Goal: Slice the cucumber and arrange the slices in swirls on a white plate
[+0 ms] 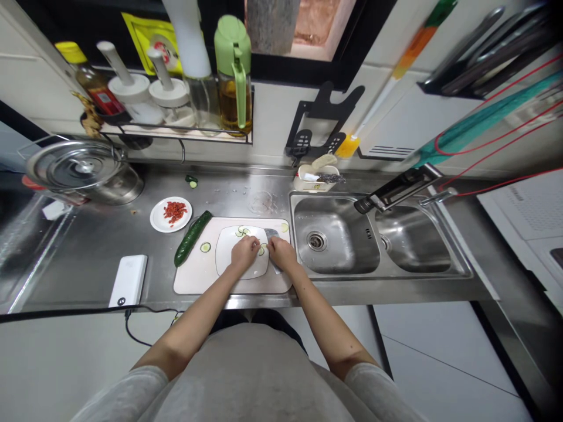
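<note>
A white square plate rests on a pale cutting board, with cut cucumber slices fanned near its far edge. Over the plate, my left hand has its fingers pinched together; what they hold is too small to make out. My right hand is closed at the plate's right edge, fingertips close to the left ones, their contents hidden. Between the hands shows a cucumber piece. A knife lies partly beneath my right hand. The whole cucumber lies along the board's left side, near a round slice.
Left of the board are a small plate of red bits, a white power bank and a lidded steel pot. A double sink adjoins on the right. Behind stands a rack of bottles and jars.
</note>
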The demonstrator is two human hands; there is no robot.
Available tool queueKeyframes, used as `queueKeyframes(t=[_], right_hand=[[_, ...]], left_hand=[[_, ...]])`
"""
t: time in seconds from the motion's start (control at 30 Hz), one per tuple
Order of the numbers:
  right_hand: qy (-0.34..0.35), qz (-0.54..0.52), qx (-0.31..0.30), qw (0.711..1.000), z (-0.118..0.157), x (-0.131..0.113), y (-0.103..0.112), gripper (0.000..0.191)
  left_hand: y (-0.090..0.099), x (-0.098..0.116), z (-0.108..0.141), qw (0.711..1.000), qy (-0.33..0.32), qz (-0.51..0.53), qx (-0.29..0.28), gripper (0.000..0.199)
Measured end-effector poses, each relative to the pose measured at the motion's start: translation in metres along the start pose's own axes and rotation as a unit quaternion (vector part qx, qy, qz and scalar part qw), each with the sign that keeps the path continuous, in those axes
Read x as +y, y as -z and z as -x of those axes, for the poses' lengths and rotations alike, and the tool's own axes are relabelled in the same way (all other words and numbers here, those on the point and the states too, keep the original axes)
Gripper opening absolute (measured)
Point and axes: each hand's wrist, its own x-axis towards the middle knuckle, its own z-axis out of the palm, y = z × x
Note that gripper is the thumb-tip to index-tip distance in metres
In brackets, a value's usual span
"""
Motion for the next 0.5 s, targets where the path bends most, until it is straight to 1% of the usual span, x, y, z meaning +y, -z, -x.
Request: queueKeyframes(t=[0.33,0.5], right_hand=[[-0.002,-0.023,0.019,1.000,0.0012,0.0011,-0.0028,0.023],[0.005,-0.047,0.064,0.997,0.0079,0.0040,-0.0061,0.021]], left_hand=[[-0.0011,-0.0003,-0.0006,1.000,-0.004,-0.012,0.002,0.010],[-0.0011,-0.0002,-0.0003,1.000,0.000,-0.003,0.005,0.010]])
